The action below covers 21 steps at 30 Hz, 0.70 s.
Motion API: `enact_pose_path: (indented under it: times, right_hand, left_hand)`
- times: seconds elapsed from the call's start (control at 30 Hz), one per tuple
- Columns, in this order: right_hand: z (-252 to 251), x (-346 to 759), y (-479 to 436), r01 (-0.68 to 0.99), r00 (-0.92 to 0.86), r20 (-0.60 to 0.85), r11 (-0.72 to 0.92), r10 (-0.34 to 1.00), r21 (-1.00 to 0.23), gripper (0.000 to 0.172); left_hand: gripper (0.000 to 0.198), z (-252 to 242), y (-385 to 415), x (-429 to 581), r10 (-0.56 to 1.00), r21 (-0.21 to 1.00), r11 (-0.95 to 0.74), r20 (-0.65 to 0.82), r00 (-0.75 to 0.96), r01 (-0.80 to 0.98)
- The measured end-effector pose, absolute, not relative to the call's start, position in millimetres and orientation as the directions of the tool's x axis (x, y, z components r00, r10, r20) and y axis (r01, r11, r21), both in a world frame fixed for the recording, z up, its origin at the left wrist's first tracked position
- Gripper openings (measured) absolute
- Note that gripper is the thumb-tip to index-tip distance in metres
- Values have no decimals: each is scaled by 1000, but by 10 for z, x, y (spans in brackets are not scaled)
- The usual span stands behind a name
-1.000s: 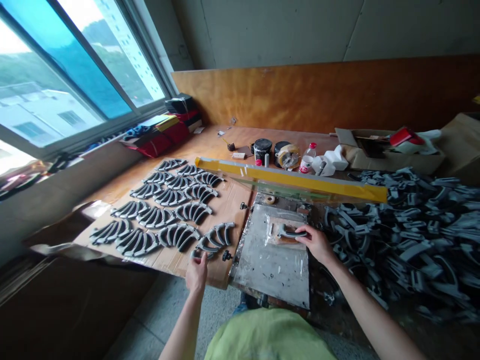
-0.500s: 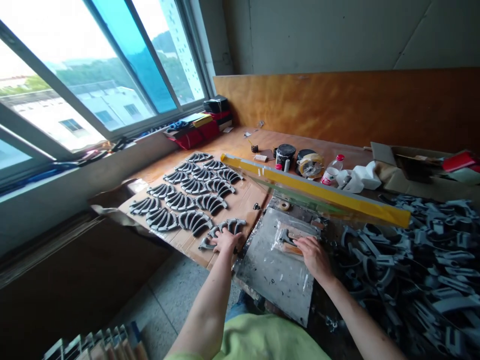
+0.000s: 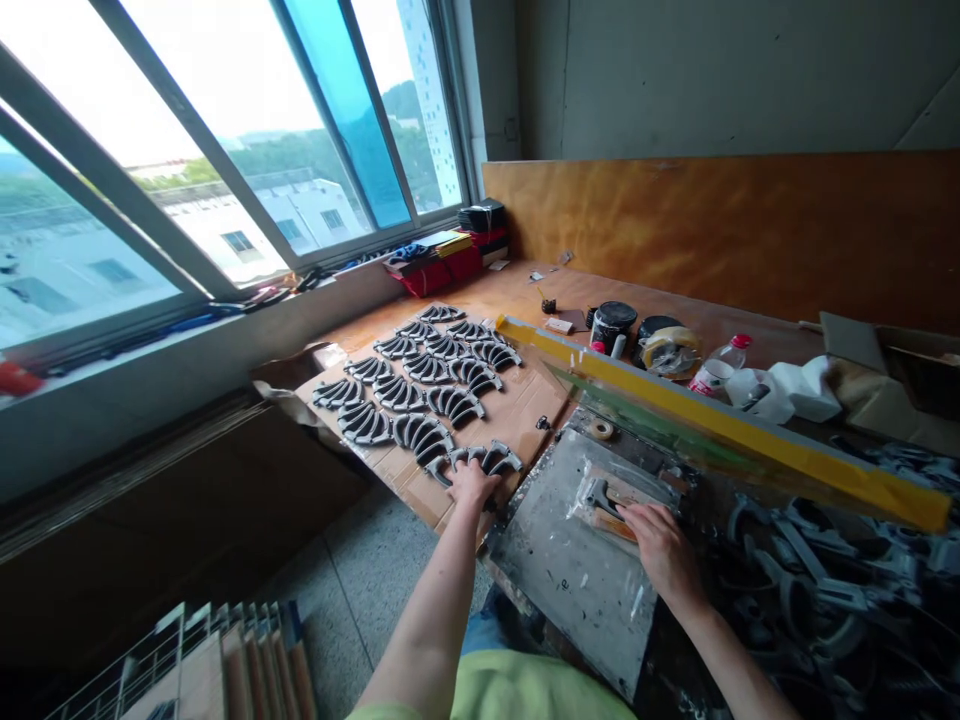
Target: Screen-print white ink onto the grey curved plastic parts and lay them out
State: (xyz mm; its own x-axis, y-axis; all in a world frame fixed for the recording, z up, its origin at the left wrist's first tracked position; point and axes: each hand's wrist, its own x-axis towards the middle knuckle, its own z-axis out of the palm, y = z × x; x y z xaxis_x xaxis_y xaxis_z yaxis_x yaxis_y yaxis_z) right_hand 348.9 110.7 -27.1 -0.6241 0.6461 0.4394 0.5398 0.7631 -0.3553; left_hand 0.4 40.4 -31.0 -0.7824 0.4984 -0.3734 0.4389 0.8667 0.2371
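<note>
My left hand (image 3: 472, 487) rests palm down on the nearest group of grey curved handle parts (image 3: 487, 459), at the front edge of a cardboard sheet (image 3: 525, 400); its fingers curl over them. My right hand (image 3: 661, 552) lies on a grey curved part (image 3: 604, 497) seated on a small wooden block, on a smeared grey plate (image 3: 570, 570) covered with clear film. Its fingers press down on the part. Rows of the same grey parts (image 3: 420, 375) cover the cardboard in neat fans.
A heap of loose grey parts (image 3: 840, 590) fills the bench at right. A long yellow-edged clear strip (image 3: 720, 425) crosses behind the plate. Tins, a tape roll (image 3: 667, 350), a bottle and white rags stand further back. A window runs along the left; cardboard boxes stand at the right.
My left hand has moved forward from the cardboard's edge onto the nearest group of parts. The view has swung left. My right hand stays on the part on the block.
</note>
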Motion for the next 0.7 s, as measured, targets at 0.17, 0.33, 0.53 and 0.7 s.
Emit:
enact_pose_path:
  times: [0.17, 0.33, 0.53, 0.7]
  right_hand:
    - [-294, 3491, 1115, 529, -625, 461, 776, 630, -344, 35]
    - [-313, 3510, 1121, 542, -634, 455, 779, 626, -315, 34]
    - [-341, 3518, 1111, 553, -616, 467, 771, 634, -317, 35]
    - [-383, 3527, 1097, 570, -598, 470, 757, 649, -320, 37]
  left_hand:
    - [63, -307, 447, 5, 508, 247, 861, -368, -779, 445]
    - [51, -293, 430, -28, 545, 268, 837, -342, -766, 476]
    - [48, -186, 287, -30, 561, 329, 820, -305, -769, 468]
    - [50, 48, 166, -14, 607, 397, 774, -244, -756, 494]
